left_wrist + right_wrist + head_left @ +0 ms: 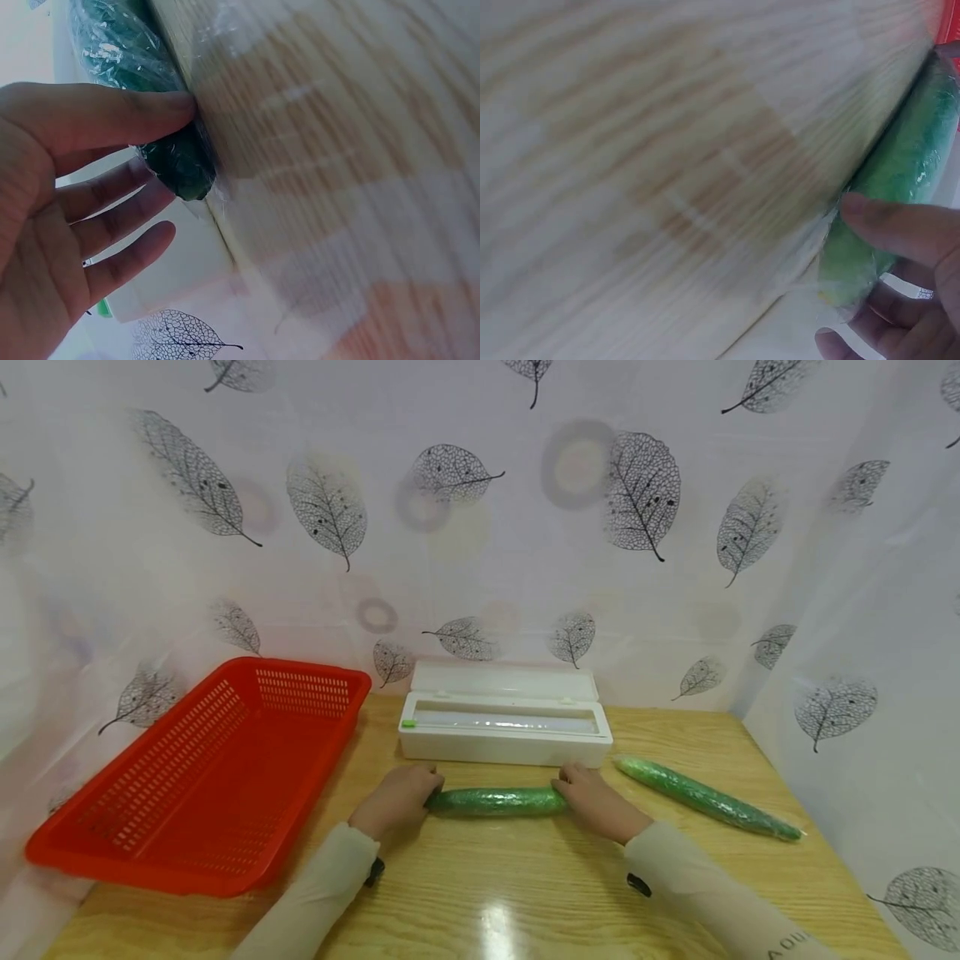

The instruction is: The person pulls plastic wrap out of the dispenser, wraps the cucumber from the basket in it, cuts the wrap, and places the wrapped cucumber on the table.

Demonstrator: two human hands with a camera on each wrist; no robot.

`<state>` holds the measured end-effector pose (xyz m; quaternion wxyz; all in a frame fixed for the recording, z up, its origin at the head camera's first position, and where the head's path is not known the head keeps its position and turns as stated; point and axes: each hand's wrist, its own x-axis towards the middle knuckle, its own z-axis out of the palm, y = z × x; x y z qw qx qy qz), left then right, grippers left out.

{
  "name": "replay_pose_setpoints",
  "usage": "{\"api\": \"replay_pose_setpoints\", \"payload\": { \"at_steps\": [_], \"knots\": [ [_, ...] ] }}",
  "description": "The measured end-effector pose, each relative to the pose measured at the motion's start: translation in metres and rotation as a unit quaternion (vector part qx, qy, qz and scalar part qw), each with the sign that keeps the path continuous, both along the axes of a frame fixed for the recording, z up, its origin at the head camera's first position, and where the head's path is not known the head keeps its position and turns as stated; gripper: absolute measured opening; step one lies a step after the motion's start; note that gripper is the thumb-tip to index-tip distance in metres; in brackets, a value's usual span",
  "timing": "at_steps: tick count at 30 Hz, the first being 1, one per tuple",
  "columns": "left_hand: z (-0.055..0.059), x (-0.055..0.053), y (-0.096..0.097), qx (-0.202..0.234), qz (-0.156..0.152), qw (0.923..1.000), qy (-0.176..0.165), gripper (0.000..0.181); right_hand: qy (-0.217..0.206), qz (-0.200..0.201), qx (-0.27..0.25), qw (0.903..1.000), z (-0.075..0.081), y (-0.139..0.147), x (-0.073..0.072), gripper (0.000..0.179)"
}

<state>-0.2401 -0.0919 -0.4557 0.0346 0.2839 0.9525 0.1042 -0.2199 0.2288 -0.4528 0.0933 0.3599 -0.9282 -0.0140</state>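
Note:
A green cucumber (498, 802) in clear plastic film lies crosswise on the wooden table, in front of the white cling film box. My left hand (401, 797) grips its left end. In the left wrist view the thumb (154, 112) lies across the film near the dark tip, with the fingers on the far side. At the other end, my right hand (600, 802) pinches the cucumber. The right wrist view shows that thumb (889, 225) pressed on the wrapped, paler end, where loose film sticks out past the tip.
The white cling film box (502, 747) stands at the back with its lid raised and a roll inside. A second wrapped cucumber (708, 797) lies slantwise on the right. On the left is a red plastic basket (300, 827). A leaf-print curtain (480, 568) hangs behind the table.

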Motion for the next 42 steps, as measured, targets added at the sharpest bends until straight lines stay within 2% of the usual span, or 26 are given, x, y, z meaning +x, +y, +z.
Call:
{"api": "replay_pose_setpoints", "payload": {
  "at_steps": [5,10,13,15,17,20,22,24,26,29,34,42],
  "knots": [
    [-0.001,-0.001,0.001,0.000,0.000,1.0000,0.007,0.020,-0.021,-0.024,-0.006,0.9995,0.002,-0.003,-0.003,0.033],
    [0.003,-0.002,-0.002,0.017,-0.005,0.9998,0.001,0.027,-0.036,-0.015,-0.024,0.9990,0.008,-0.002,-0.004,0.022],
    [0.005,-0.002,-0.004,0.030,-0.007,0.9995,-0.009,0.031,-0.081,-0.020,-0.035,0.9959,0.012,-0.001,-0.001,0.018],
    [0.005,-0.002,-0.004,0.029,-0.012,0.9995,-0.003,0.030,-0.107,-0.038,-0.030,0.9931,0.014,-0.001,0.001,0.018],
    [0.005,-0.001,-0.003,0.026,-0.015,0.9995,0.009,0.027,-0.096,-0.036,-0.020,0.9946,0.013,-0.002,0.002,0.020],
    [0.005,0.000,-0.001,0.015,-0.012,0.9995,0.025,0.020,-0.030,-0.010,-0.008,0.9995,0.008,-0.002,0.002,0.021],
    [0.005,0.002,0.002,0.012,-0.003,0.9997,0.022,0.017,0.013,0.008,0.001,0.9999,0.005,-0.003,0.003,0.020],
    [0.005,0.003,0.004,0.012,0.004,0.9997,0.020,0.017,0.036,0.014,0.015,0.9991,0.004,-0.004,0.004,0.022],
    [0.005,0.004,0.006,0.016,0.007,0.9996,0.022,0.020,0.037,0.011,0.024,0.9989,0.004,-0.005,0.006,0.023],
    [0.005,0.005,0.008,0.022,0.002,0.9987,0.047,0.023,0.034,-0.002,0.043,0.9985,0.005,-0.006,0.009,0.025],
    [0.005,0.008,0.009,0.029,0.003,0.9964,0.079,0.019,0.028,-0.022,0.032,0.9989,0.002,-0.011,0.011,0.021],
    [0.010,0.012,0.018,-0.005,0.008,0.9949,0.100,0.007,0.049,-0.031,0.058,0.9966,-0.003,-0.017,0.011,0.016]
  ]
}}
